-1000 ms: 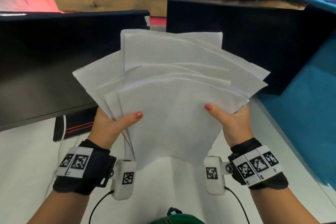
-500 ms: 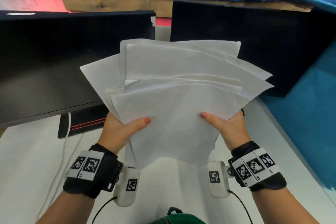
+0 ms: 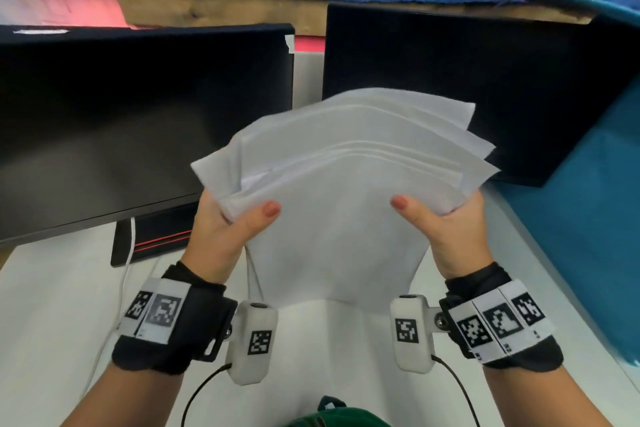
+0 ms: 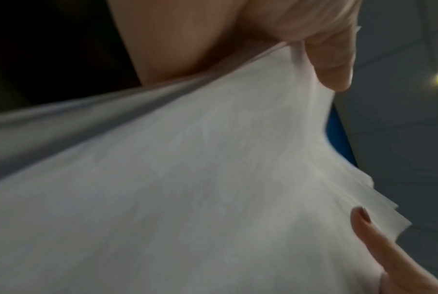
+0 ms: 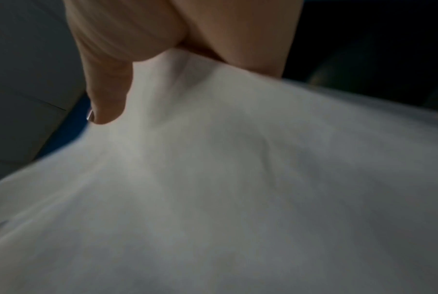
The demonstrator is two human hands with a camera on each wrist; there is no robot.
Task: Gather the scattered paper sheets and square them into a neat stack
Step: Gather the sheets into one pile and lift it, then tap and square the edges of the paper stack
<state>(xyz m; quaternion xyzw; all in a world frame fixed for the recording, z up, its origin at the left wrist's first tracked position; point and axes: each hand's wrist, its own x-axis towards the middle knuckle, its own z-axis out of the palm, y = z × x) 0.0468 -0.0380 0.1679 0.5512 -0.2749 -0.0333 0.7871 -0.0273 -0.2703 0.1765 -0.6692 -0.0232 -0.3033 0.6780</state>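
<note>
The left hand (image 3: 221,229) holds the left edge of the paper sheets (image 3: 346,191), thumb on top. The sheets, fanned and uneven, stand raised above the white counter (image 3: 52,288). The right hand (image 3: 446,229) has the same grip on the right edge.

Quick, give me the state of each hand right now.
Left hand: closed on the left side of the paper sheets, thumb on top.
Right hand: closed on the right side of the same sheets, thumb on top.
</note>
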